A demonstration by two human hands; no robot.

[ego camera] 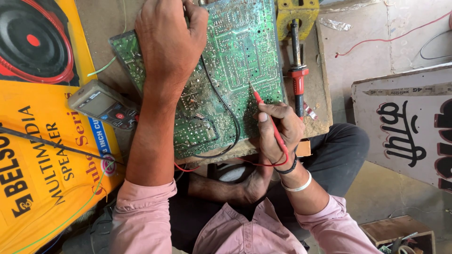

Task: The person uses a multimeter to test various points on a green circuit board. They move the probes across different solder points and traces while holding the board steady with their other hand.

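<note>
Green solder-side circuit board (pixel 235 61) under probing: right hand (pixel 278 129) pinching red probe (pixel 266 115) on trace; left hand (pixel 169 42) closed over far edge, black lead there; grey multimeter (pixel 103 104) alongside, reading illegible.

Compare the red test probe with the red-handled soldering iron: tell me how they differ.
The thin red test probe is held like a pen in the right hand, its tip touching the green circuit board; the red-handled soldering iron lies untouched beside that board on the wooden bench. The probe is slimmer and tilted; the iron is thicker, with black sections, lying flat. Both are long, red, pointed tools.
</note>
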